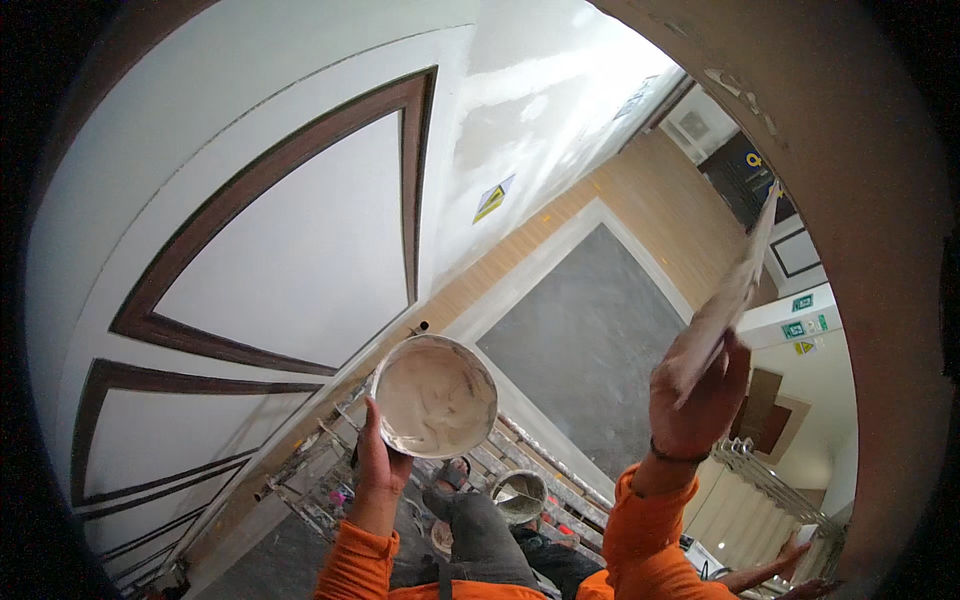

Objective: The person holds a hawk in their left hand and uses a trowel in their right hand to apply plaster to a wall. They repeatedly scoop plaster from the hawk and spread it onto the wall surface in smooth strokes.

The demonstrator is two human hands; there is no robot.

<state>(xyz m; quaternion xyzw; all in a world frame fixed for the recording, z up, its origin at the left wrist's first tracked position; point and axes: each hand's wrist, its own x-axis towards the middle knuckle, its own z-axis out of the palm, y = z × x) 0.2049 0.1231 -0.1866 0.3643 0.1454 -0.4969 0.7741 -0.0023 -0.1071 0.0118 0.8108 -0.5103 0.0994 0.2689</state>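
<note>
My left hand (385, 445) grips a round white container (435, 395) of creamy beige plaster-like paste, held at lower centre with the thumb along its left side. Over on the right, my raised right hand (695, 385) is closed on a long, flat, paste-smeared spreading knife (740, 280). Its far end reaches up to the edge of the wide brown surface (880, 260) along the right side, where some pale smears show; whether it touches cannot be told. Both forearms are in orange sleeves.
I am on a paint-spattered scaffold (540, 450) holding a bucket (515, 495). A white panelled wall (270, 230) with brown mouldings is left. Below lies a grey floor panel (580, 340) bordered by wood. Another person's hand (795, 555) shows at lower right near a metal railing (750, 460).
</note>
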